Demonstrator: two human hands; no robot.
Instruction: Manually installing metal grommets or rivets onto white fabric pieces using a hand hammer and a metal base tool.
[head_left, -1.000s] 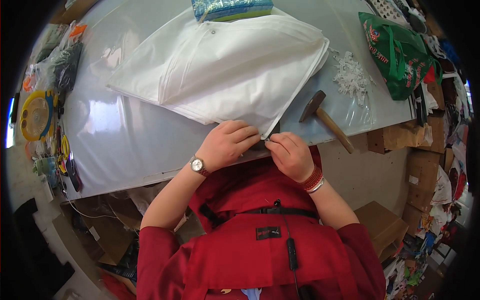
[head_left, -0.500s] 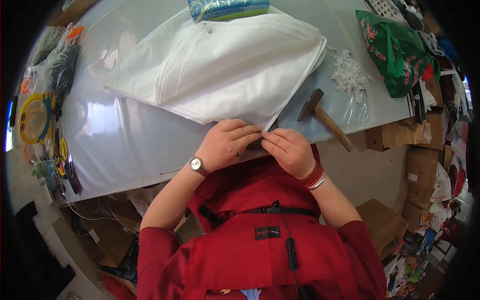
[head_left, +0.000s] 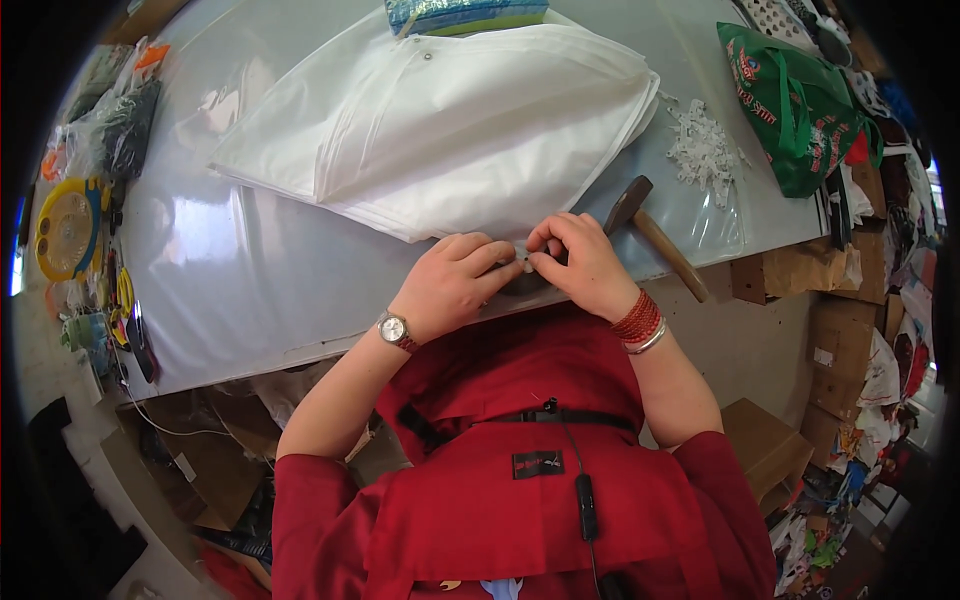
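Note:
A large folded white fabric sheet (head_left: 480,120) lies over the table, its near corner reaching my fingertips. My left hand (head_left: 455,280) is closed at that corner, the fingers pressed together on the fabric. Beside it my right hand (head_left: 588,265) is bent in a pinch, thumb and forefinger meeting next to the left fingertips. A tiny pale bit shows there, too small to name. Below the fingertips a dark round object (head_left: 525,286) is partly hidden by both hands. Just right of my right hand rests a hammer (head_left: 660,245) with a wooden handle, its head on the table.
Small white plastic pieces (head_left: 703,150) lie heaped beyond the hammer. A green bag (head_left: 790,110) stands at the far right, and a blue package (head_left: 465,15) sits on the fabric's far edge. Along the left edge are a yellow fan (head_left: 70,230) and scissors (head_left: 124,295).
My right hand has lifted slightly and turned, its fingers curling into a tighter pinch. The fabric's near corner has shifted and flattened by the fingertips. My left hand has barely moved.

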